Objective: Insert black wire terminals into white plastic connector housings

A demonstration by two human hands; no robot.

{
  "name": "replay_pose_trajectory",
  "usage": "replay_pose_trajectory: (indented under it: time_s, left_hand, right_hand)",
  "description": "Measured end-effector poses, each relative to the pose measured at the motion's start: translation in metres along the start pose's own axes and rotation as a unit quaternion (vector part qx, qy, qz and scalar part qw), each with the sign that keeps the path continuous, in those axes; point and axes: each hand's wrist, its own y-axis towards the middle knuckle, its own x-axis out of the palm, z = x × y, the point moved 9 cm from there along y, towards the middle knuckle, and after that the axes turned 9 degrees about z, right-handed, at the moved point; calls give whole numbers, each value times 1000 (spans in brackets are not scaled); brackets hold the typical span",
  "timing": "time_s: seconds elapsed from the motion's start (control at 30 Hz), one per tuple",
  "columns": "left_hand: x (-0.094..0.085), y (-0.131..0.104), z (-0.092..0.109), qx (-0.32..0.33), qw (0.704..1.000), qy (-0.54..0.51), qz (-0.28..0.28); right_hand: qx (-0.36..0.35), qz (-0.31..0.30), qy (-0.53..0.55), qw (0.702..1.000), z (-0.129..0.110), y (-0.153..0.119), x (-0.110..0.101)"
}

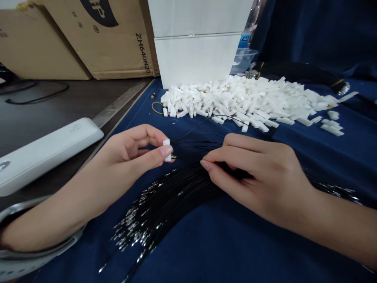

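Between thumb and fingers, my left hand [138, 151] pinches a small white connector housing [167, 150]. Several thin black wires run from the housing's right side toward my right hand [256, 169]. That hand is closed in a pinch on a black wire [191, 156], whose silvery end lies close to the housing; whether the tip sits inside it I cannot tell. Below both hands lies a thick bundle of black wires [179, 192] with shiny metal terminals fanned out at its left end. Part of the bundle is hidden behind my right hand.
A large heap of white connector housings [235, 98] lies at the back on the blue cloth [224, 243], before a white box [197, 55]. Cardboard boxes [112, 43] stand at the back left. A white elongated device [50, 153] and a metal ruler [120, 104] lie at left.
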Motion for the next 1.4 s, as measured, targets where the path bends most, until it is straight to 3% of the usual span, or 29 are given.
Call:
replay_pose_trajectory:
  time_s: [0.3,0.43,0.6,1.03,1.4]
  left_hand:
    - [6,-2,-2,28,999,-11,-35]
    - [8,-3,-6,35,998,-5,-42]
    - [8,-5,-2,46,999,8,-28]
    - [11,-12,-5,26,999,11,-19]
    - [12,-13,-5,19,999,23,-14]
  right_hand:
    - [14,-33,3,999,2,1,7]
    - [-27,-75,-56,995,-5,2,18]
    - [-89,-61,-79,991,-19,2,23]
    - [-50,-74,-20,996,-15,1,31]
    - [-78,-65,-11,995,-22,0,31]
